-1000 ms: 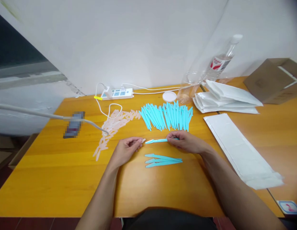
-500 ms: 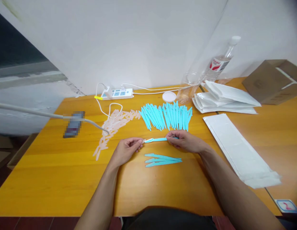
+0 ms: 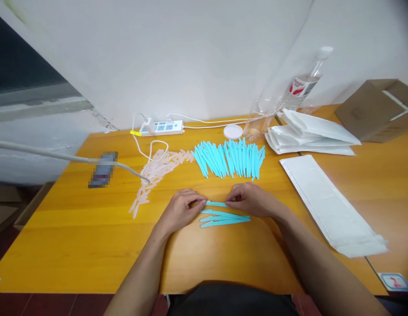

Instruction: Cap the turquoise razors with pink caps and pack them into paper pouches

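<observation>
**Setting a capped blue piece down beside the little row**

Pinching one turquoise razor from both ends, I have my left hand closed on its near-left tip and my right hand closed on the handle end; only the short middle stretch shows between the fingers; whether a clear cap already sits on the tip I cannot tell, since my left fingers hide it. The piece hangs low over the tabletop, just behind the small row of finished razors, which lie side by side, tips to the left.

To do this well, I judge the piece should stay level and parallel with that row, tip on the same side, and come down just beside the back one without nudging it; a light pinch is enough, as the plastic looks thin and could flex; letting go with both hands together should keep it from swinging round.

Further back lies the fanned pile of bare turquoise razors, and to its left the scatter of pale clear caps; both are near, well within reach. A white pouch lies flat to my right, well apart from the row.
</observation>
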Demonstrator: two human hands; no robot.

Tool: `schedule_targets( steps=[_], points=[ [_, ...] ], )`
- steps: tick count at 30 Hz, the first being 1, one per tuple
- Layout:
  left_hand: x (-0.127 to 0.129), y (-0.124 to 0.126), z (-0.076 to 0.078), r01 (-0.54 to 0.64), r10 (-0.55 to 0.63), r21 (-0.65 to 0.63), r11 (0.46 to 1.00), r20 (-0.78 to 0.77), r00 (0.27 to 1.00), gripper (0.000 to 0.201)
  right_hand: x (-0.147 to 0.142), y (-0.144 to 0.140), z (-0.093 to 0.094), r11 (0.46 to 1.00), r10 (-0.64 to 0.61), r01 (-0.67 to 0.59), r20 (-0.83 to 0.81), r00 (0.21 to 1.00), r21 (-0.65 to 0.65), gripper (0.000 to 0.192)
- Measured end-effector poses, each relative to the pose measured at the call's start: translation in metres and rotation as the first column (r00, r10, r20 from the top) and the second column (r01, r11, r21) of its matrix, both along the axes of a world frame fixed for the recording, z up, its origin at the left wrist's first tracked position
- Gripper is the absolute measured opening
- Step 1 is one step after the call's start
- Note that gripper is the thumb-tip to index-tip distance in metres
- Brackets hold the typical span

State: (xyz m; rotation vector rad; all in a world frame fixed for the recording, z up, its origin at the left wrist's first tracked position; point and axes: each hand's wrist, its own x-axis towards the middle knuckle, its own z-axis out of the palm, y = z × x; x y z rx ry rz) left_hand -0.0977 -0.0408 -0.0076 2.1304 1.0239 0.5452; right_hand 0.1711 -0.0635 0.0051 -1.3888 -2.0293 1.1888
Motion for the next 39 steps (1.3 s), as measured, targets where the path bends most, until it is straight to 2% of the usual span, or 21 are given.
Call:
schedule_targets(
  steps=[2,3,5,6,9,13,16,19,21,24,26,28,31,34,39],
  points=[
    [0.0,-0.003,0.003,0.063,-0.059,0.097,0.993,-0.043,0.997,0.025,0.001,-0.002,0.0,1.0,0.006,-0.008,0.064,0.998,0.028,0.029],
    [0.001,-0.005,0.004,0.102,-0.093,0.134,0.986,-0.076,0.993,0.038,0.001,-0.002,0.001,0.999,-0.013,0.009,0.09,0.996,0.038,0.03],
    [0.008,-0.014,0.004,0.217,-0.186,0.184,0.959,-0.172,0.967,0.064,0.003,0.0,0.0,0.992,-0.11,0.101,0.136,0.985,0.074,0.031],
    [0.012,-0.019,0.003,0.279,-0.234,0.196,0.94,-0.223,0.946,0.069,0.004,0.001,0.0,0.98,-0.183,0.169,0.158,0.97,0.103,0.031],
    [0.021,-0.036,-0.003,0.404,-0.327,0.206,0.891,-0.326,0.887,0.057,0.007,0.011,-0.002,0.91,-0.403,0.362,0.227,0.887,0.204,0.033],
    [0.021,-0.055,-0.009,0.423,-0.336,0.219,0.88,-0.342,0.877,0.051,0.003,0.038,-0.006,0.847,-0.526,0.438,0.354,0.773,0.301,0.036],
    [0.018,-0.063,-0.006,0.417,-0.336,0.212,0.884,-0.334,0.881,0.052,-0.004,0.063,-0.008,0.841,-0.54,0.436,0.45,0.711,0.32,0.036],
    [0.012,-0.061,0.001,0.384,-0.315,0.193,0.903,-0.31,0.897,0.056,-0.009,0.081,-0.008,0.853,-0.521,0.44,0.495,0.696,0.28,0.029],
    [0.004,-0.05,0.006,0.305,-0.246,0.199,0.931,-0.271,0.93,0.058,-0.01,0.086,-0.008,0.857,-0.514,0.445,0.498,0.699,0.261,0.024],
    [-0.013,-0.019,0.007,0.069,-0.017,0.259,0.964,-0.197,0.98,0.049,-0.009,0.088,-0.008,0.853,-0.52,0.454,0.491,0.699,0.257,0.023],
    [-0.022,0.009,0.003,-0.093,0.156,0.325,0.941,-0.175,0.972,0.042,-0.009,0.088,-0.009,0.846,-0.532,0.466,0.488,0.692,0.26,0.023],
    [-0.025,0.039,-0.002,-0.178,0.281,0.406,0.896,-0.209,0.937,0.038,-0.01,0.089,-0.01,0.837,-0.545,0.48,0.485,0.684,0.263,0.025],
    [-0.015,0.078,-0.006,-0.202,0.378,0.48,0.854,-0.305,0.874,0.035,-0.014,0.092,-0.01,0.829,-0.555,0.498,0.473,0.684,0.253,0.023],
    [0.001,0.102,-0.006,-0.184,0.389,0.489,0.852,-0.358,0.849,0.033,-0.015,0.096,-0.007,0.818,-0.571,0.527,0.436,0.695,0.231,0.017],
    [0.013,0.108,-0.004,-0.152,0.386,0.477,0.865,-0.441,0.811,0.035,-0.004,0.087,0.001,0.795,-0.601,0.587,0.321,0.731,0.153,0.016]
  ],
)
